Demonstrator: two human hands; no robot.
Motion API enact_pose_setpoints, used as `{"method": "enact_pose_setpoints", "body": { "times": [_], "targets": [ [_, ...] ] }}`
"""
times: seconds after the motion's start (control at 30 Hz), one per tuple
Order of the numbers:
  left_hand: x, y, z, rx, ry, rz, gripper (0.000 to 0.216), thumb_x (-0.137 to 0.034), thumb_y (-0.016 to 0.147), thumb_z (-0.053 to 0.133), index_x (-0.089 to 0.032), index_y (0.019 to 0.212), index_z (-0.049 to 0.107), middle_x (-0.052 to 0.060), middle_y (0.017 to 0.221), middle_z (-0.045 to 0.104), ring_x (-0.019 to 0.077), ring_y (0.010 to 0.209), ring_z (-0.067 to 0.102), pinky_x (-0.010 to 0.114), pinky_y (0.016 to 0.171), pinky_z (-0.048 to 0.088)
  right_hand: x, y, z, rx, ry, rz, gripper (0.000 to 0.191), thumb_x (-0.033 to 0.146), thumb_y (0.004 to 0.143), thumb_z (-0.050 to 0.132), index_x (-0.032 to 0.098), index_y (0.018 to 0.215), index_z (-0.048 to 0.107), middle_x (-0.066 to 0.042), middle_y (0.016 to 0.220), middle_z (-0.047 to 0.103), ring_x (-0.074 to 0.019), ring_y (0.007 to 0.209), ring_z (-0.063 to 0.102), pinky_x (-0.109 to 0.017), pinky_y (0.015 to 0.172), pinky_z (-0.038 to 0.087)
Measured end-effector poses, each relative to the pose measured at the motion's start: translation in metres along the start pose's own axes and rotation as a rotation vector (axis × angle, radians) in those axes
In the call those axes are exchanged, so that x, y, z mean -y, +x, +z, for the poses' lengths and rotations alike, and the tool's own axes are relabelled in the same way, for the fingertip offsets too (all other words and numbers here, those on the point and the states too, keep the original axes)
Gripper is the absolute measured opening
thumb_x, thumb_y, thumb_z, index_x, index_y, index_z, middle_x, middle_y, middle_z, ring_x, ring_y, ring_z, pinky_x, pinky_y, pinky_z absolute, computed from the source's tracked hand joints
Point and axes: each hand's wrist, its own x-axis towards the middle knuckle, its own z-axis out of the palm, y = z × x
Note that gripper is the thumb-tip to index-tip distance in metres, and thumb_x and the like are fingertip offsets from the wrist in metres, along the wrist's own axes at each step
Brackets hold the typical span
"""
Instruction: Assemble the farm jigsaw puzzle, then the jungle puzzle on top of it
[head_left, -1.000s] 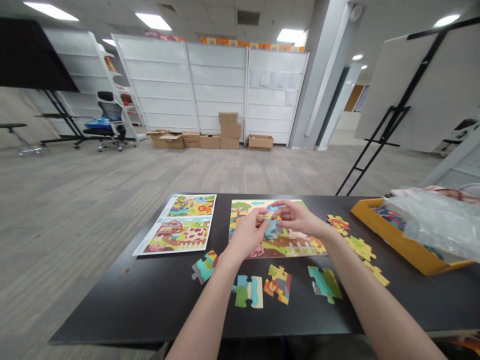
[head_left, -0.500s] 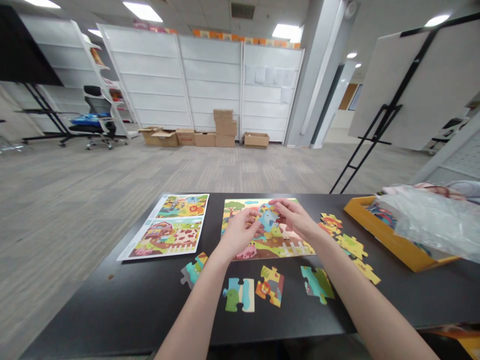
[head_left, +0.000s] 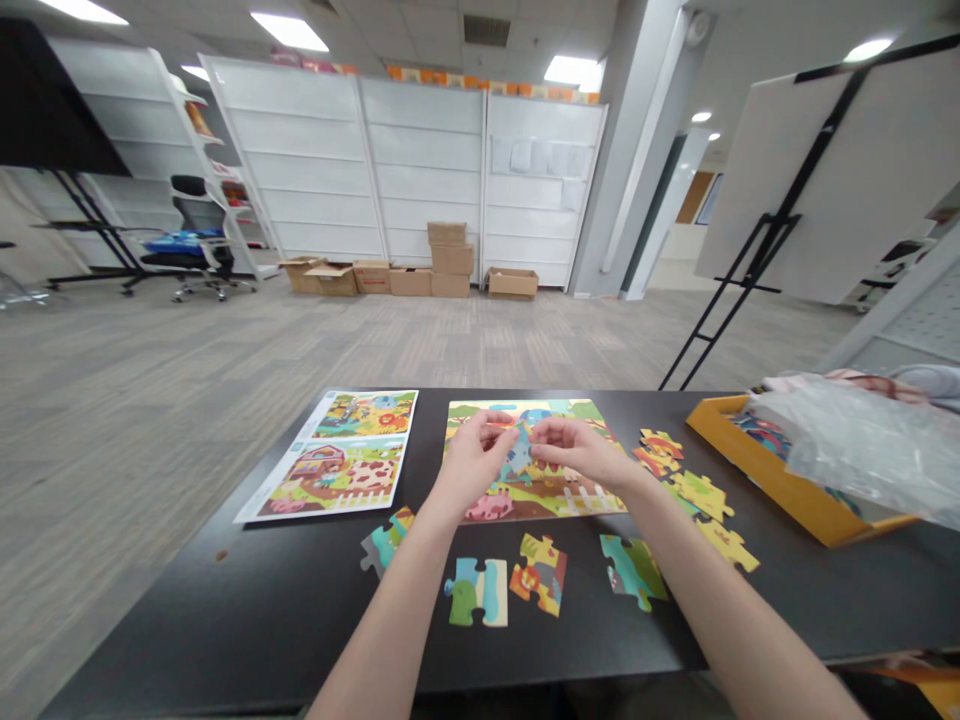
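A light-blue jigsaw puzzle piece (head_left: 520,455) is held up between my hands, over the puzzle picture board (head_left: 577,480). My left hand (head_left: 478,452) grips its left side with thumb and fingers. On the other side, the fingers of my right hand (head_left: 574,447) are pinched at its edge. Both hands hide parts of the board, which shows trees, a pink pig and a white fence. Nearer to me lie a green-and-blue piece (head_left: 478,592), a lion piece (head_left: 539,574) and a green piece (head_left: 631,570). Another piece (head_left: 385,541) is partly behind my left forearm.
A printed picture sheet (head_left: 349,455) lies at the table's left. Several more puzzle pieces (head_left: 701,493) lie right of the board. Beyond them stands a yellow box (head_left: 795,485) with clear plastic (head_left: 862,440) on top. The black table's (head_left: 300,620) far edge runs behind the board.
My right hand has come down and slightly left, closer to my left hand. The blue puzzle piece has shifted a little left and its visible face has changed angle.
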Motion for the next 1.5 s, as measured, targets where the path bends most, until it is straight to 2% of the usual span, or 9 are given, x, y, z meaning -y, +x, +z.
{"method": "enact_pose_setpoints", "body": {
  "times": [0.17,0.33,0.4,0.5,0.63,0.8,0.93,1.23,1.5],
  "targets": [
    [-0.001,-0.002,0.003,0.032,0.012,-0.038,0.021,-0.019,0.080,0.069,-0.016,0.099,0.062,0.000,0.072,0.070,0.0170,0.071,0.073,0.028,0.068,0.058,0.001,-0.002,-0.008,-0.075,-0.020,0.036,0.039,0.051,0.075,0.080,0.018,0.086,0.062,0.001,0.070,0.063,-0.0114,0.062,0.058,-0.023,0.055,0.045],
    [0.007,0.000,0.005,0.087,0.085,-0.018,0.020,-0.015,0.084,0.064,-0.015,0.104,0.064,0.004,0.079,0.074,0.0190,0.076,0.075,0.031,0.075,0.060,0.003,-0.007,-0.021,-0.074,-0.091,0.005,0.047,0.048,0.080,0.076,0.020,0.115,0.064,0.001,0.075,0.064,-0.0128,0.066,0.060,-0.022,0.053,0.044],
    [0.011,0.000,0.004,0.036,0.247,0.028,0.024,-0.013,0.087,0.059,-0.017,0.110,0.064,0.007,0.089,0.076,0.0201,0.085,0.075,0.033,0.081,0.059,0.001,-0.009,-0.032,-0.186,-0.136,0.035,0.046,0.049,0.079,0.076,0.020,0.114,0.066,0.000,0.076,0.064,-0.0128,0.064,0.059,-0.021,0.050,0.041],
    [0.014,-0.003,0.002,0.009,0.712,0.095,0.028,-0.010,0.090,0.053,-0.018,0.114,0.066,0.011,0.107,0.075,0.0255,0.101,0.071,0.040,0.090,0.056,-0.007,-0.013,-0.051,-0.381,-0.156,0.109,0.047,0.048,0.072,0.079,0.021,0.108,0.066,0.000,0.078,0.066,-0.0132,0.064,0.059,-0.022,0.050,0.043],
    [0.011,-0.008,0.003,0.166,1.088,0.120,0.024,-0.018,0.091,0.056,-0.017,0.111,0.068,0.014,0.116,0.071,0.0315,0.113,0.063,0.044,0.095,0.050,-0.015,-0.017,-0.058,-0.332,-0.178,0.215,0.045,0.043,0.065,0.083,0.019,0.100,0.068,0.001,0.069,0.064,-0.0120,0.058,0.058,-0.022,0.050,0.044],
    [0.008,-0.010,0.006,0.241,1.138,0.136,0.021,-0.025,0.094,0.055,-0.017,0.106,0.070,0.013,0.116,0.069,0.0304,0.112,0.061,0.042,0.096,0.049,-0.019,-0.014,-0.044,-0.187,-0.185,0.296,0.043,0.041,0.066,0.083,0.018,0.098,0.066,0.003,0.066,0.062,-0.0091,0.045,0.052,-0.020,0.038,0.036],
    [0.009,-0.009,0.006,0.244,1.149,0.145,0.022,-0.026,0.095,0.053,-0.017,0.108,0.070,0.012,0.116,0.068,0.0310,0.112,0.061,0.043,0.096,0.049,-0.026,-0.009,-0.039,-0.187,-0.209,0.328,0.041,0.039,0.068,0.082,0.018,0.099,0.065,0.004,0.065,0.063,-0.0062,0.035,0.042,-0.021,0.034,0.029],
    [0.015,-0.014,0.013,0.362,1.066,0.289,0.030,-0.020,0.097,0.049,-0.024,0.120,0.068,0.008,0.128,0.066,0.0276,0.122,0.056,0.043,0.107,0.043,-0.029,-0.007,-0.039,-0.272,-0.684,0.236,0.020,0.028,0.072,0.075,0.019,0.089,0.073,0.000,0.068,0.071,-0.0133,0.053,0.060,-0.023,0.049,0.043],
    [0.010,-0.014,0.014,0.347,1.074,0.256,0.025,-0.023,0.095,0.053,-0.018,0.116,0.066,0.012,0.122,0.067,0.0300,0.119,0.058,0.045,0.103,0.045,-0.029,-0.005,-0.037,-0.272,-0.763,0.192,0.013,0.025,0.072,0.073,0.020,0.084,0.073,-0.002,0.073,0.074,-0.0173,0.067,0.067,-0.026,0.062,0.049]
  ]
}}
